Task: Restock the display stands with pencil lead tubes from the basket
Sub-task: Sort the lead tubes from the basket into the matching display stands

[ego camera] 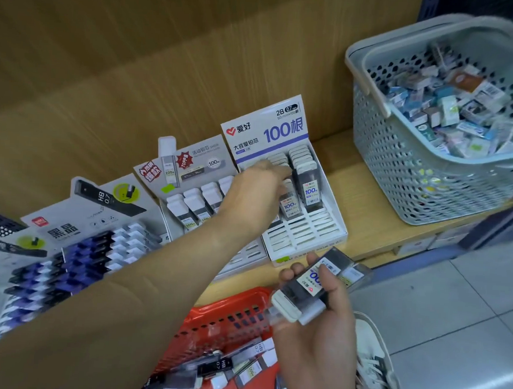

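Reaching over the wooden shelf (360,197), we have our left hand (257,191) inside the white display stand (303,236) headed "100根", its fingers lying on the white caps of the tubes standing in the middle column. The back of the hand hides the fingertips, so we cannot tell whether they pinch a tube or only touch it. Nearer and to the right, our right hand (316,321) is turned palm up and curled round a few pencil lead tubes (306,287), dark and clear with white caps, the thumb pressed on a label. Below it sits the red basket (229,316), with more loose tubes (223,366) lying flat inside. Left of the white stand is a grey display stand (197,166) with white-capped tubes, and further left a stand marked HB 0.7 (98,202) packed with black and blue tubes. At the far right of the shelf stands a pale perforated basket (400,179) full of small boxes (434,109). A white sneaker (371,360) rests on the tiled floor (453,296).
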A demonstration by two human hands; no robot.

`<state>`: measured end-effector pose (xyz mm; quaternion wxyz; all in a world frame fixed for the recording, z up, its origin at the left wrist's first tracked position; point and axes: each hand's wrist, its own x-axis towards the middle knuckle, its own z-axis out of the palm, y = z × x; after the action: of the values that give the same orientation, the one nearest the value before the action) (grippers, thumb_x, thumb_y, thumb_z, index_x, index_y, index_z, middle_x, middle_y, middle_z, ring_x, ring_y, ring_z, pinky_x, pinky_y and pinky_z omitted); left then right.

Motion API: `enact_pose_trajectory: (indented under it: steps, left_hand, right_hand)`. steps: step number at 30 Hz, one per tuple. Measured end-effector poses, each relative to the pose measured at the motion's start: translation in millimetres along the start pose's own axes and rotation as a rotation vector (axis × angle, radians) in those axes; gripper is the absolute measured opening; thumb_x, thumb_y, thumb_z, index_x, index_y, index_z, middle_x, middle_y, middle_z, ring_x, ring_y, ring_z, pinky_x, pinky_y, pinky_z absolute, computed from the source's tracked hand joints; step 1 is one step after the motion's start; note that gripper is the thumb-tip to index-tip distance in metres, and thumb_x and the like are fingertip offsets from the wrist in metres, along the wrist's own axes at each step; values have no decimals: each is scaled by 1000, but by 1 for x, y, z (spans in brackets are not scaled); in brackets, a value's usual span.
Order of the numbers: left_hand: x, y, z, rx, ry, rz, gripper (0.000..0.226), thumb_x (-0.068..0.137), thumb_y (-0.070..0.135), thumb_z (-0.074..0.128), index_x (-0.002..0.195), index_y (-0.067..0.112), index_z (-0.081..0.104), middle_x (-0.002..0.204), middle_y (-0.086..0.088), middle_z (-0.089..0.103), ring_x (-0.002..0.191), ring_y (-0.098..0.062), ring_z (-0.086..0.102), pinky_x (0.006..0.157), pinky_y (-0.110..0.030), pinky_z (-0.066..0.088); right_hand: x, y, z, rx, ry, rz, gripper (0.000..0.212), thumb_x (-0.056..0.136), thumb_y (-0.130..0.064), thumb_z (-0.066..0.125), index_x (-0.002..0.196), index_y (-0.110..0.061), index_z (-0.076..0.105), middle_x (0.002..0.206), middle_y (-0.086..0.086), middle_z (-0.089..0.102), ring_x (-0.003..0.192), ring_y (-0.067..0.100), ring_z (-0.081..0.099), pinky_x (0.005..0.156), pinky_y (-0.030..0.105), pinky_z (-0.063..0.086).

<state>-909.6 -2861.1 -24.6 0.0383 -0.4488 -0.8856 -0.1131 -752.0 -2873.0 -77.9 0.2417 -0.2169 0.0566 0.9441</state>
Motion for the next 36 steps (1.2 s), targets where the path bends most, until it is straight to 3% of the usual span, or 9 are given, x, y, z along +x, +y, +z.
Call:
enact_pose_trajectory:
  steps: [4, 8, 10, 14, 19, 23, 28, 32, 36]
  left_hand:
    - [4, -2, 0, -22, 89, -63, 13, 90, 20, 62, 96, 10, 67, 95, -6, 67, 89, -24, 59, 76, -36, 49]
    - [7, 0, 1, -5, 102, 28, 13, 89, 13, 63, 91, 5, 72, 95, -10, 65, 88, -27, 60, 77, -39, 50]
    - [8, 3, 1, 41, 87, 111, 12, 87, 10, 63, 95, 7, 72, 95, -10, 66, 88, -29, 62, 76, -41, 52]
    - [16, -8, 1, 187, 43, 217, 17, 82, 1, 64, 93, 10, 73, 93, -8, 65, 85, -31, 63, 70, -41, 54]
    - [22, -16, -1, 133, -13, 145, 23, 80, -5, 60, 93, 8, 73, 93, -8, 66, 88, -29, 61, 75, -40, 52]
    - [4, -7, -24, -134, -4, -129, 23, 88, 2, 56, 104, 11, 70, 99, -2, 69, 90, -17, 61, 85, -27, 49]
    - [-69, 17, -53, -836, -186, -412, 16, 94, 18, 57, 88, 17, 71, 68, 0, 68, 58, -9, 63, 62, -28, 57]
    - [-106, 19, -69, -1035, -102, -471, 14, 84, 16, 64, 96, 13, 70, 66, -8, 69, 61, -17, 66, 62, -26, 58]
    - [-118, 17, -76, -958, -101, -394, 45, 74, 8, 77, 108, 35, 66, 82, -8, 70, 71, -27, 66, 69, -32, 58]
  right_hand:
    - [-6, -8, 4, -20, 74, 16, 29, 76, -30, 75, 101, -15, 73, 91, 8, 68, 75, 19, 68, 63, 30, 56]
    - [-10, -6, 6, -116, 207, 0, 106, 24, -38, 102, 120, -15, 66, 117, 18, 69, 112, 36, 65, 100, 52, 42]
    - [-11, -4, 7, -166, 225, -23, 115, 16, -38, 102, 122, -14, 65, 120, 20, 68, 113, 38, 64, 105, 57, 40]
    - [-10, -8, 5, -195, 215, -39, 80, 44, -30, 98, 116, -11, 69, 114, 24, 66, 93, 39, 64, 88, 50, 49]
    - [-6, -8, 8, -146, 186, -36, 98, 16, -36, 102, 106, -9, 75, 96, 17, 56, 51, 14, 45, 57, 31, 42]
    - [-5, -10, 13, -15, 112, -55, 99, 18, -31, 103, 111, -11, 73, 89, 4, 59, 53, 8, 43, 42, 21, 39]
    - [-5, -5, 18, 74, 63, -8, 78, 38, -23, 102, 108, -14, 70, 84, -1, 58, 56, 6, 41, 43, 18, 39]
    - [-10, 4, 25, 109, 69, 21, 47, 65, -22, 90, 106, -12, 69, 93, 1, 61, 64, 5, 44, 41, 14, 36]
    - [-18, 13, 34, 82, 27, 64, 55, 51, -14, 93, 99, -9, 67, 80, 5, 62, 52, 6, 49, 35, 13, 35]
